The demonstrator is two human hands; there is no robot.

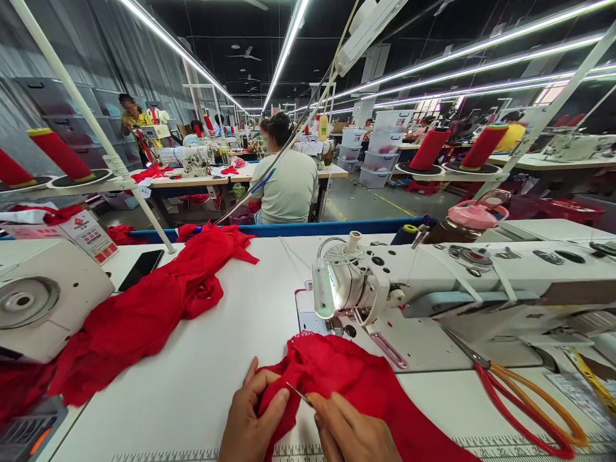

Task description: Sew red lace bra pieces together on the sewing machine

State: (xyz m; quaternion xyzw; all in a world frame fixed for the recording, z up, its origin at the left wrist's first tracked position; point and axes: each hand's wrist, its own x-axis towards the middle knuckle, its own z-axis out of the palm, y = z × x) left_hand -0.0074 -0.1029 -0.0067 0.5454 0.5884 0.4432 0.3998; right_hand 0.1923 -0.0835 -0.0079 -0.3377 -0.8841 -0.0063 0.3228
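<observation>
A piece of red fabric (pixel 351 372) with a frilly far edge lies in front of the sewing machine (pixel 356 282) and runs down toward the lower right. My left hand (pixel 250 410) is closed on its left part, pinching a fold between thumb and fingers. In my right hand (pixel 356 427) is a thin pointed metal tool (pixel 297 391), gripped near its base. Its tip points to the upper left, over the cloth by my left thumb. My fingers hide the rest of the tool, so its kind does not show.
Large scissors (pixel 517 398) with red and orange handles lie at the right. More red cloth (pixel 144 314) stretches across the table's left side beside a black phone (pixel 141 269). A pink-lidded bottle (pixel 469 221) stands behind the machine. A person (pixel 286 179) sits ahead.
</observation>
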